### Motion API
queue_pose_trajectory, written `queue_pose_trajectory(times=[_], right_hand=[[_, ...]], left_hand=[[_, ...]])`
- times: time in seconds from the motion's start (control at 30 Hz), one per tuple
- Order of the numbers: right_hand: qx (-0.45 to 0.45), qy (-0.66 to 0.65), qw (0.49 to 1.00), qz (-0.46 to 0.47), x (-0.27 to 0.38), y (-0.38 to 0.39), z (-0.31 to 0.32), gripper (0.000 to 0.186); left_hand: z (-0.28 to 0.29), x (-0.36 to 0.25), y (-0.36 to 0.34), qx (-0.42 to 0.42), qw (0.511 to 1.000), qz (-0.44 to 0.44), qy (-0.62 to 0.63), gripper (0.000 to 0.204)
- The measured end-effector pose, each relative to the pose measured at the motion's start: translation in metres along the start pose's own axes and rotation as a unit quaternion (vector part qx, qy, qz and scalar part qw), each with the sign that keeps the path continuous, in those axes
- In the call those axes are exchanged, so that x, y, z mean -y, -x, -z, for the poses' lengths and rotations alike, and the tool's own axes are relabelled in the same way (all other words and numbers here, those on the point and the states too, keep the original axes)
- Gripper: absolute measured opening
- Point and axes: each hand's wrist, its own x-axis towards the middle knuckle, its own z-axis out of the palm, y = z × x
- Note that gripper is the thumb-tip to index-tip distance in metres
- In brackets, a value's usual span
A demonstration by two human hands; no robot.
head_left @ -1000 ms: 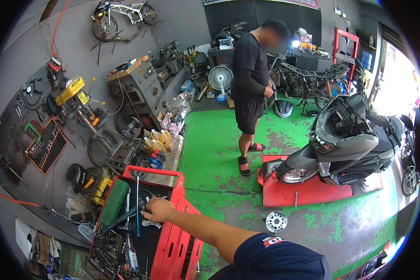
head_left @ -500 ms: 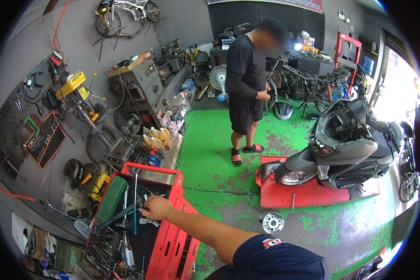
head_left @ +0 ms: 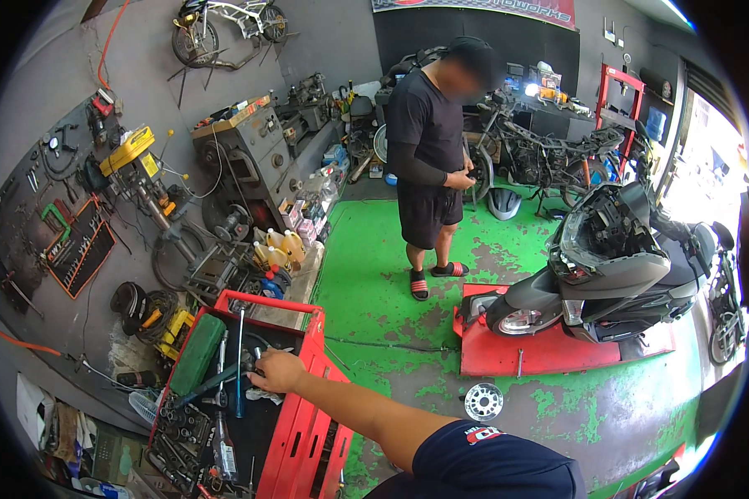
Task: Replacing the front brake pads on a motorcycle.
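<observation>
My right hand (head_left: 276,371) reaches in from the lower right, over the top tray of a red tool cart (head_left: 314,331). Its fingers are curled down around something small beside the tools; what they hold is hidden. Just left of the fingers lies a long tool with a blue handle (head_left: 240,397) and a shiny shaft. A dark bar (head_left: 204,389) runs slantwise under it. Beside these are a chrome ratchet (head_left: 220,397), a green case (head_left: 200,353) and several loose sockets and wrenches (head_left: 183,432). My left hand is out of view.
A co-worker (head_left: 431,150) stands on the green floor, hands together at the waist. A partly stripped scooter (head_left: 607,274) rests on a red platform (head_left: 495,358). A round silver disc (head_left: 483,402) lies on the floor. A drill press (head_left: 146,183) and pegboard (head_left: 25,224) line the left.
The view has shifted slightly. The co-worker has moved a little left and leans less far over. My right hand stays over the same spot in the tray.
</observation>
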Motion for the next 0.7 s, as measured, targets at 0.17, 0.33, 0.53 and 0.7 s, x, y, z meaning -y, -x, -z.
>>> queue_pose_trajectory(times=[0.17, 0.33, 0.53, 0.7], right_hand=[[0.006, -0.007, 1.0, 0.003, -0.001, -0.001, -0.001, 0.05], [0.024, -0.011, 1.0, -0.004, 0.001, -0.001, 0.003, 0.051], [0.027, -0.006, 1.0, -0.004, 0.002, 0.0, 0.005, 0.05], [0.001, -0.003, 1.0, 0.005, 0.0, 0.001, 0.002, 0.05]], left_hand=[[0.025, -0.02, -0.009, 0.033, 0.999, 0.019, 0.002, 0.045], [0.068, -0.062, 0.0, 0.088, 0.979, 0.14, 0.116, 0.045], [0.026, -0.022, -0.004, 0.106, 0.969, 0.162, 0.153, 0.04], [0.014, -0.012, -0.003, -0.081, 0.982, -0.127, -0.116, 0.039]])
